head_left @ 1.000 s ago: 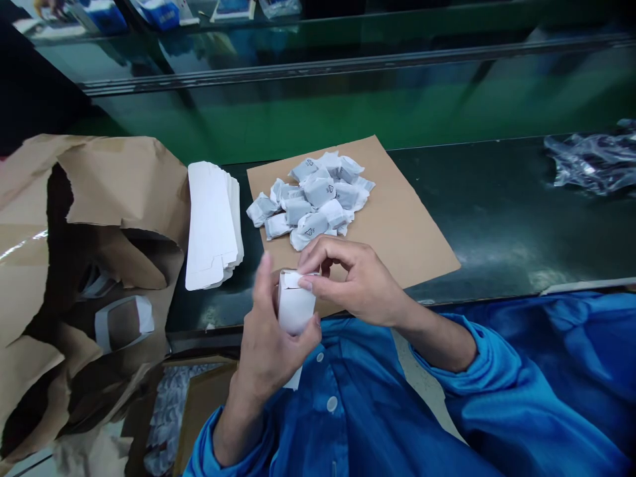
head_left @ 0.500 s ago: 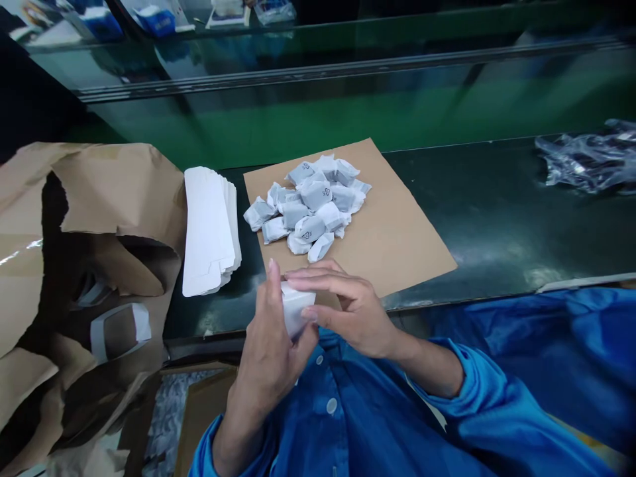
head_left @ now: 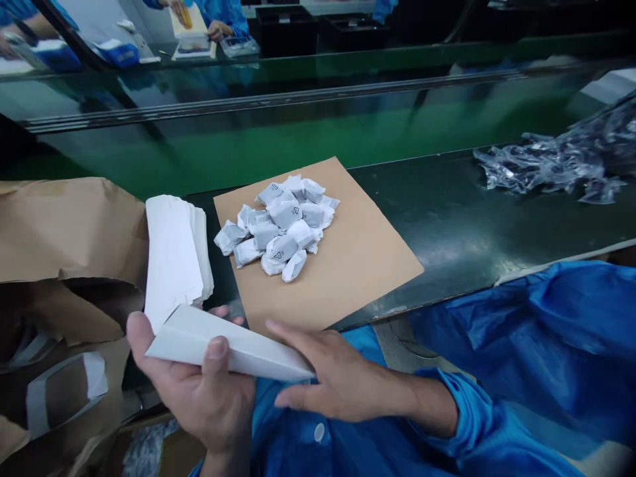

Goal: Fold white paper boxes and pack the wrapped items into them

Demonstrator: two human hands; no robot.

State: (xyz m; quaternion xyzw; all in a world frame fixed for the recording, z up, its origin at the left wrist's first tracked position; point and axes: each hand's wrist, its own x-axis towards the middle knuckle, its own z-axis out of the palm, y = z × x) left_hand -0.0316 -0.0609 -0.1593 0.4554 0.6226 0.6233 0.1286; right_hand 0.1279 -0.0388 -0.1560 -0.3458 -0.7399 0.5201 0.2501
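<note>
A long white paper box [head_left: 233, 344] lies slantwise across my hands, its left end creased and angled. My left hand [head_left: 203, 391] holds it from below, thumb pressed on the near side and fingertips showing behind. At the box's right end is my right hand [head_left: 338, 374], its fingers along the far side and its thumb below. Just beyond my left hand lies a stack of flat white cartons [head_left: 173, 258]. Several small white wrapped packets [head_left: 285, 215] are heaped on a brown cardboard sheet [head_left: 368, 265].
An open brown carton [head_left: 74, 225] stands at the left, with white paper pieces inside. Clear plastic bags [head_left: 551, 165] lie at the right of the dark green bench [head_left: 447, 218]. Behind a low green barrier [head_left: 199, 156], other people in blue sleeves [head_left: 233, 16] handle things near black bins [head_left: 288, 30].
The white box has turned from nearly end-on to lengthwise, and my hands have moved apart along it. The left hand has shifted left. The camera view has swung right and up.
</note>
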